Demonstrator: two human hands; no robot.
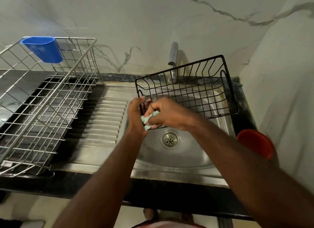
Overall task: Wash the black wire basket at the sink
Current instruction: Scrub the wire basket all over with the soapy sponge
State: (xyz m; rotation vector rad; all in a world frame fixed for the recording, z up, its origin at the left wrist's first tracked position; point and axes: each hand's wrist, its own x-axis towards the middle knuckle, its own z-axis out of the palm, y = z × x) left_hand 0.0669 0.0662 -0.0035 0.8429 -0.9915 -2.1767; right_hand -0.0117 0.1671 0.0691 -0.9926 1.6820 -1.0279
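Left hand (136, 115), right of the steel dish rack (42, 98) with its blue cup (43, 48), curls its fingers round the left end wires of the black wire basket (195, 90) and grips it. Right hand (167, 114), touching it, pinches a pale green sponge (147, 117) between thumb and curled fingers at the basket's near-left corner. Held tilted above the steel sink (178, 159) and its drain (169, 139), the basket reaches rightward below the tap (173, 58), with a red container (254, 142) beside the sink at far right
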